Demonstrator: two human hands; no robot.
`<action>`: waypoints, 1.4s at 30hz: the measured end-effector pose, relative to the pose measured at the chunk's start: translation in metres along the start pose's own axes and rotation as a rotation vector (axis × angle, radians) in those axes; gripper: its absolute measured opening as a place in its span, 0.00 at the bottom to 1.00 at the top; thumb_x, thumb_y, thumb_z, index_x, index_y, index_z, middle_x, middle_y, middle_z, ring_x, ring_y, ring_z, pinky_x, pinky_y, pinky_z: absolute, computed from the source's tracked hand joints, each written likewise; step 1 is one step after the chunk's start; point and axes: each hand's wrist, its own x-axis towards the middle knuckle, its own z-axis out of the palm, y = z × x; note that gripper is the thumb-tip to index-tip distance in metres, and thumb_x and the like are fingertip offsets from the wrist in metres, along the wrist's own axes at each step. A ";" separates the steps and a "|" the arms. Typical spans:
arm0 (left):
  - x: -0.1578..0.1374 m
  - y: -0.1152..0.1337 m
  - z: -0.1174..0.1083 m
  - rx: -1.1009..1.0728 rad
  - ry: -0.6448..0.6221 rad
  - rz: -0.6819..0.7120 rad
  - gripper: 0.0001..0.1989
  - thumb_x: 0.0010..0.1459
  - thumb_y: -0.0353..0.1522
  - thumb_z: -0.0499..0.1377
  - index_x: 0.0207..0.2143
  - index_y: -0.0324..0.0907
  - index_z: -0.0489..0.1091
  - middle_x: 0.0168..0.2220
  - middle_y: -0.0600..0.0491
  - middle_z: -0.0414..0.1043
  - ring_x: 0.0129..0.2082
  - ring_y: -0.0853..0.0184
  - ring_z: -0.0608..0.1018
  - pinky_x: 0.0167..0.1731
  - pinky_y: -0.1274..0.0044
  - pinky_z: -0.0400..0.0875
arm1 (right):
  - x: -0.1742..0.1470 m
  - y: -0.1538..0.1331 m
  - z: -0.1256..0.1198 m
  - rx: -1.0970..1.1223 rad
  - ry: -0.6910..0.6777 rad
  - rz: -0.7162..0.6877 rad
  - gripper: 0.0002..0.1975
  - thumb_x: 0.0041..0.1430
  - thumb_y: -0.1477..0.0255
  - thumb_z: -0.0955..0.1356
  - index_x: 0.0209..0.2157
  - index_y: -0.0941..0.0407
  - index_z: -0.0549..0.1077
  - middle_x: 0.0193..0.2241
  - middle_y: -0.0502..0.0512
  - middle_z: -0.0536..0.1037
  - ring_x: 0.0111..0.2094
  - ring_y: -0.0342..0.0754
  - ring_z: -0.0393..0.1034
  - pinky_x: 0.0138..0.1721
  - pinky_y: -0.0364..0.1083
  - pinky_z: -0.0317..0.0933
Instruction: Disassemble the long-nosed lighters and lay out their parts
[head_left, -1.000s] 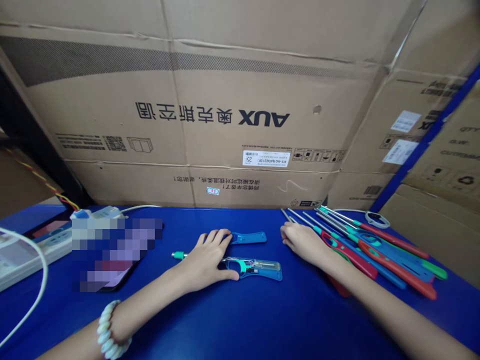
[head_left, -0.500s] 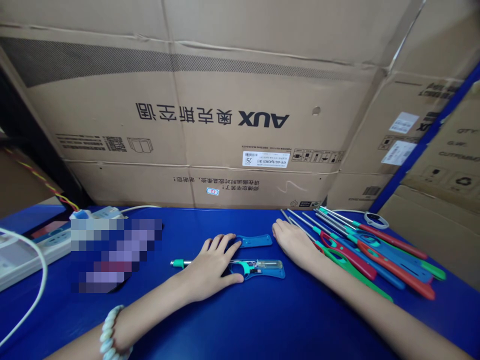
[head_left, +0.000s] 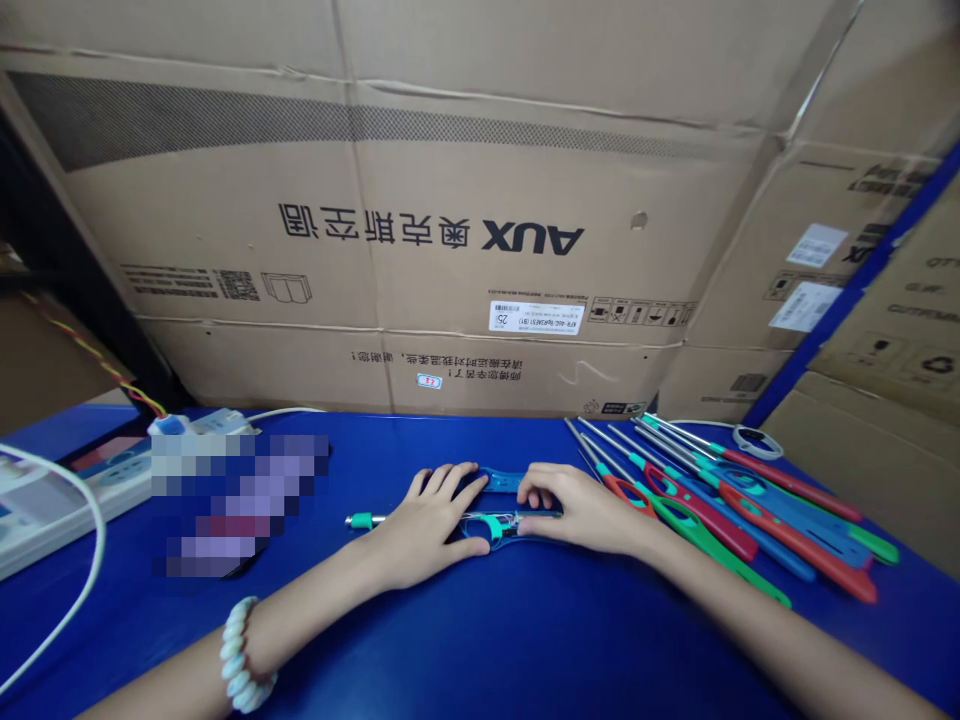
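An opened blue gas lighter lies flat on the blue table, its inner parts and green trigger showing, its metal tube pointing left. Over the tube and the front of the handle rests my left hand, palm down with fingers spread. My right hand pinches the lighter at the rear of its handle, thumb on the near side and fingers curled on the far side. It covers the clear fuel tank there. The loose blue half shell lies just behind, partly hidden by both hands.
A pile of coloured lighters spreads at the right, with a white band-like item behind it. At the left are a white power strip with a cable and a blurred purple object. Large cardboard stands upright behind the table.
My right hand has moved left from beside the lighter pile onto the opened lighter's handle and closed there. My left hand stays over the lighter. The view has shifted slightly.
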 end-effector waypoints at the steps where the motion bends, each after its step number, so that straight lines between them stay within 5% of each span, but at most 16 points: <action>1: 0.001 -0.002 -0.001 -0.003 0.005 0.009 0.34 0.62 0.51 0.50 0.64 0.46 0.49 0.65 0.44 0.47 0.63 0.49 0.52 0.57 0.54 0.50 | -0.001 -0.001 0.000 0.042 -0.038 0.000 0.13 0.51 0.64 0.73 0.34 0.55 0.69 0.31 0.47 0.70 0.30 0.43 0.65 0.30 0.40 0.58; 3: 0.002 -0.004 -0.002 -0.014 0.011 0.028 0.33 0.62 0.49 0.52 0.64 0.46 0.49 0.64 0.44 0.48 0.63 0.49 0.52 0.57 0.54 0.50 | -0.001 -0.001 0.002 0.035 -0.067 0.013 0.18 0.45 0.63 0.76 0.34 0.55 0.69 0.32 0.48 0.70 0.31 0.44 0.65 0.31 0.41 0.57; 7: 0.005 -0.005 -0.005 -0.071 0.108 0.088 0.24 0.64 0.41 0.53 0.61 0.49 0.54 0.60 0.47 0.56 0.60 0.54 0.57 0.56 0.59 0.53 | -0.001 0.002 0.005 -0.031 -0.066 0.024 0.14 0.50 0.65 0.74 0.35 0.56 0.69 0.35 0.50 0.71 0.35 0.46 0.65 0.34 0.42 0.57; 13: 0.009 -0.004 -0.002 -0.075 0.304 0.178 0.04 0.63 0.28 0.55 0.38 0.45 0.68 0.46 0.52 0.66 0.50 0.60 0.66 0.51 0.65 0.55 | -0.001 0.002 0.008 -0.052 -0.042 0.016 0.13 0.52 0.65 0.73 0.35 0.56 0.69 0.35 0.51 0.71 0.37 0.48 0.66 0.36 0.43 0.59; 19: 0.011 -0.001 0.000 -0.046 0.311 0.143 0.05 0.63 0.27 0.54 0.33 0.42 0.66 0.38 0.53 0.67 0.41 0.62 0.68 0.46 0.67 0.57 | 0.001 -0.001 0.010 -0.085 -0.041 -0.018 0.12 0.54 0.66 0.72 0.35 0.56 0.69 0.35 0.52 0.72 0.38 0.48 0.67 0.38 0.44 0.60; 31: 0.009 -0.005 -0.013 -0.011 0.321 0.106 0.08 0.64 0.24 0.49 0.32 0.41 0.63 0.37 0.52 0.66 0.40 0.62 0.67 0.45 0.67 0.55 | 0.000 -0.001 0.011 -0.084 -0.038 -0.007 0.13 0.53 0.65 0.72 0.35 0.57 0.69 0.35 0.52 0.72 0.36 0.48 0.67 0.35 0.43 0.59; 37: 0.002 -0.006 -0.032 -0.133 0.101 0.234 0.06 0.60 0.27 0.56 0.28 0.42 0.68 0.36 0.55 0.68 0.40 0.64 0.68 0.48 0.68 0.53 | 0.001 -0.002 0.010 -0.077 -0.053 -0.002 0.12 0.54 0.64 0.72 0.35 0.56 0.69 0.35 0.52 0.72 0.36 0.47 0.67 0.36 0.43 0.60; 42: 0.004 0.004 -0.020 -0.058 0.222 0.195 0.03 0.59 0.29 0.57 0.31 0.43 0.70 0.38 0.54 0.67 0.41 0.63 0.68 0.47 0.67 0.54 | 0.000 0.000 0.011 -0.092 -0.050 -0.020 0.13 0.54 0.64 0.72 0.36 0.56 0.69 0.36 0.52 0.72 0.37 0.48 0.67 0.37 0.43 0.60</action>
